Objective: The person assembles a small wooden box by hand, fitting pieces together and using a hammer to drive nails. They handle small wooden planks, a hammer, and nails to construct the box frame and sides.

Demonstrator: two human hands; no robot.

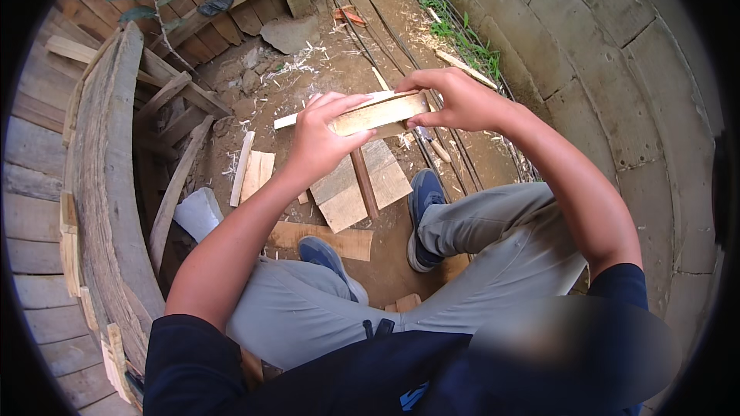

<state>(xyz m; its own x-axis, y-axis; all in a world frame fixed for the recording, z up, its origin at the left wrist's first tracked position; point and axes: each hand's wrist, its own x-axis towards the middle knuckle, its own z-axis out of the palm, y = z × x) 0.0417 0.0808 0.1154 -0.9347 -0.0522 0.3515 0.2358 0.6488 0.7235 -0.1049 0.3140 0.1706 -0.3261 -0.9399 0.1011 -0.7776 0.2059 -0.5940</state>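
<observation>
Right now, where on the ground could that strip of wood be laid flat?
Both hands hold the wood strip. Bare dirt lies beyond it, between the flat stone and the grass. Around the shoes, boards and offcuts crowd the ground.

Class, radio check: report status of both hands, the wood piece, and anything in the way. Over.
Left hand and right hand both gripping the ends of a flat wood strip, held level above the knees. Boards and shavings on the ground below. Nothing blocking the hands.
</observation>
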